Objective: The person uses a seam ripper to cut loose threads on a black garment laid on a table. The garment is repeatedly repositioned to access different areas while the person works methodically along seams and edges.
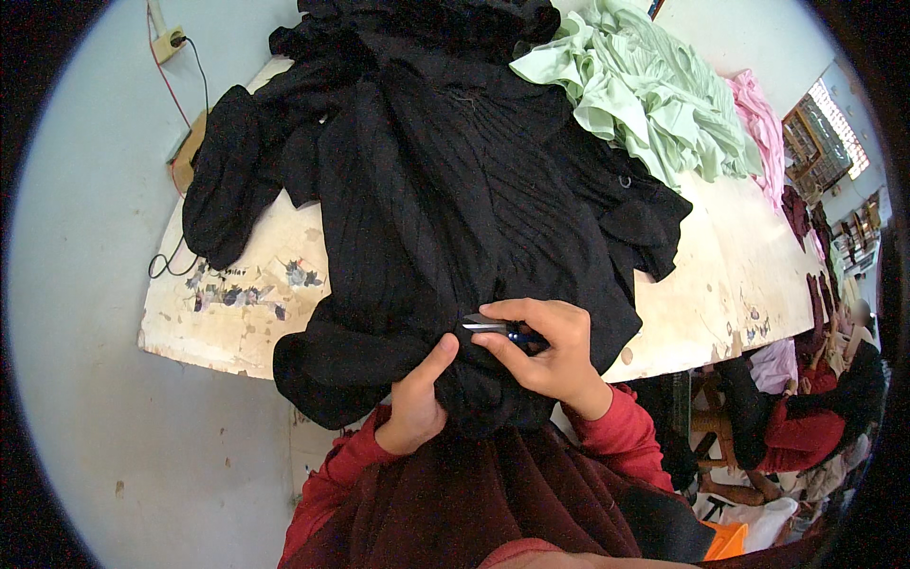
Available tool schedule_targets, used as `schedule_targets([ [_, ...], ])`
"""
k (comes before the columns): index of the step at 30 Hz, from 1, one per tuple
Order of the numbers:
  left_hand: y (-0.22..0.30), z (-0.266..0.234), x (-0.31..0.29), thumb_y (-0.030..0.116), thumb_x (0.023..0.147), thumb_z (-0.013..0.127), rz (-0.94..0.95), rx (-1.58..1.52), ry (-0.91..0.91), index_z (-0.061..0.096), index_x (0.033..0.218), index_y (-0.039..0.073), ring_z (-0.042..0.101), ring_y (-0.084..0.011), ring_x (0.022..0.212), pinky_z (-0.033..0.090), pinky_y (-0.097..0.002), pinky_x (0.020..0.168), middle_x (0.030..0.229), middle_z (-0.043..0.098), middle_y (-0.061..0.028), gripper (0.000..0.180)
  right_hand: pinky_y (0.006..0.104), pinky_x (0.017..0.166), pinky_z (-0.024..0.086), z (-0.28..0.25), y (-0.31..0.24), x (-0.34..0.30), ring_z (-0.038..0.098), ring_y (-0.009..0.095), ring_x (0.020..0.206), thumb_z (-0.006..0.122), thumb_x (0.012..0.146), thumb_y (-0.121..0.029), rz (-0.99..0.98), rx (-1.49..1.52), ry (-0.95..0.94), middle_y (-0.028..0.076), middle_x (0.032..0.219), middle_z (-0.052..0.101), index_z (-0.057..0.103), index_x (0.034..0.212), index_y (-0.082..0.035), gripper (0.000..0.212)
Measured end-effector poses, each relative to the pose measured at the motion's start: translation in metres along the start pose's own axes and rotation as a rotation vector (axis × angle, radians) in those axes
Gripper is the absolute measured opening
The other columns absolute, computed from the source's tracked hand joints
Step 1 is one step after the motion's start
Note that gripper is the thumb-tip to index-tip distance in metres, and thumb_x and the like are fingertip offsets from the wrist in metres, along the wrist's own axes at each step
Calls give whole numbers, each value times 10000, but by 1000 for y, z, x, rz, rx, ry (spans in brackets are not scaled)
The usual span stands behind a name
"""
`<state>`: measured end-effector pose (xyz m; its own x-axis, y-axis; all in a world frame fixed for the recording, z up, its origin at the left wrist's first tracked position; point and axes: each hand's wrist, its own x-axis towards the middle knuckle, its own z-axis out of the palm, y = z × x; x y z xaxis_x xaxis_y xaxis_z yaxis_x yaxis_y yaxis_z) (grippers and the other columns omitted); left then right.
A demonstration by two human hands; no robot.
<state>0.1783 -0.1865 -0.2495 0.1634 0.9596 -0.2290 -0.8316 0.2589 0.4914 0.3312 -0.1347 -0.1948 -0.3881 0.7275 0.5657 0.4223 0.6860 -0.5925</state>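
A large black pleated garment (pixel 493 218) lies heaped over the table and hangs past its near edge. My left hand (pixel 417 398) pinches a fold of it near that edge, thumb on top and fingers tucked partly out of sight in the cloth. Just to the right, my right hand (pixel 561 353) is closed around small thread snips (pixel 483 325) with silver blades and a blue handle. The blades point left, toward my left thumb, close over the black cloth. Whether they touch the fabric I cannot tell.
Pale green cloth (pixel 654 90) is piled at the table's back right, with pink cloth (pixel 758 119) beyond. The worn, pale tabletop (pixel 730 256) shows on both sides. A black cable (pixel 171 264) loops at the left edge. Someone in a red garment (pixel 804 431) sits at the right.
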Motion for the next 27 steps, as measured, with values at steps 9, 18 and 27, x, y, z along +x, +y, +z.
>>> schedule_targets([
  [9, -3, 0, 1, 202, 959, 488, -13, 34, 8, 476, 1264, -31, 574, -270, 1101, 456, -402, 973, 1222, 565, -152, 383, 255, 641, 475, -2, 3, 1, 654, 154, 708, 774, 718, -136, 155, 158, 100, 90, 857, 693, 674, 872, -17, 219],
  [18, -2, -5, 18, 327, 985, 434, 124, 45, 91, 409, 1321, -58, 500, -291, 1188, 395, -401, 1025, 1314, 487, -170, 512, 305, 767, 497, 39, 89, 85, 625, 200, 851, 826, 615, -511, 438, 220, -36, 121, 920, 644, 521, 1239, 69, 905],
  [27, 68, 26, 56, 466, 992, 364, 680, 502, 159, 368, 1359, -78, 481, -212, 1197, 348, -316, 1035, 1352, 460, -129, 656, 269, 702, 426, 17, 55, 163, 496, 100, 748, 667, 858, -247, 88, 517, 519, 15, 779, 558, 598, 937, -11, 258],
])
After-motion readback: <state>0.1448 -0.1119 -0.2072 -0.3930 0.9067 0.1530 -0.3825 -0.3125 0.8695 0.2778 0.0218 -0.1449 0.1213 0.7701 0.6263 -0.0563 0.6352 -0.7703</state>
